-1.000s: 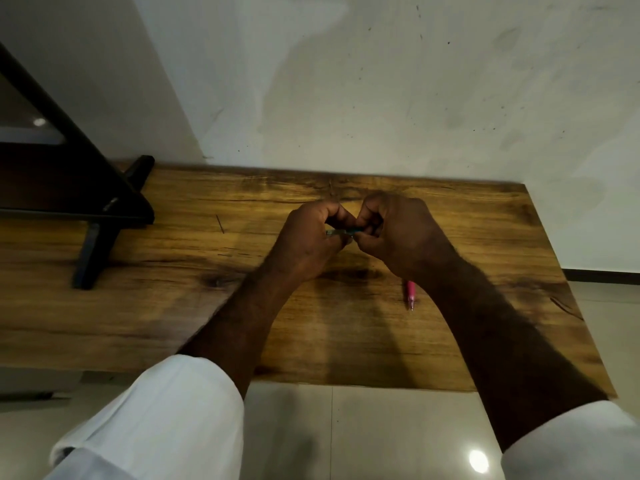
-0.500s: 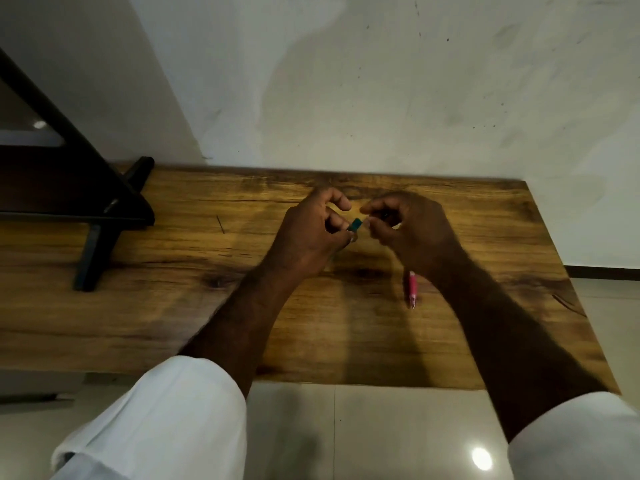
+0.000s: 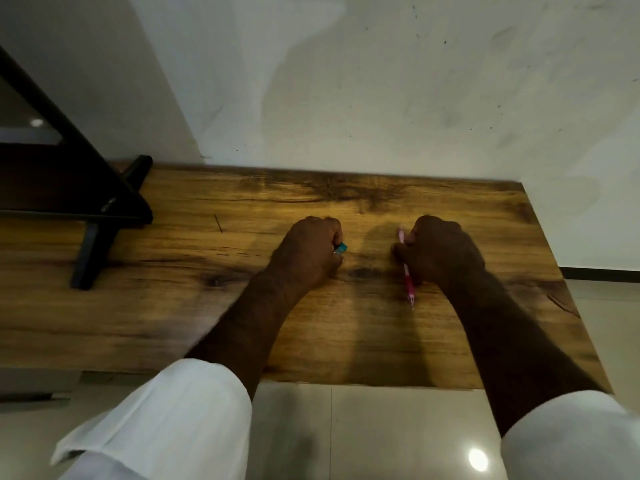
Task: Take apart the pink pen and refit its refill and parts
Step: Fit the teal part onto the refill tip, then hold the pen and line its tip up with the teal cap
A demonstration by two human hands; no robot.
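My left hand [image 3: 306, 252] rests as a fist on the wooden table [image 3: 173, 306], with a small teal pen part [image 3: 341, 248] sticking out between its fingers. My right hand [image 3: 441, 252] is down on the table to the right, its fingers closed around the pink pen [image 3: 408, 282]. The pen lies lengthwise, its tip pointing toward me and its far end showing above the thumb. The pen's middle is hidden by my fingers.
A black stand [image 3: 90, 216] with a slanted leg occupies the table's far left. A white wall [image 3: 381, 81] runs along the back edge. The table's right edge and near edge drop to a tiled floor [image 3: 381, 438].
My hands have parted and dropped to the table. The left one kept the teal part; the right one moved right and closed around the pink pen that lay there.
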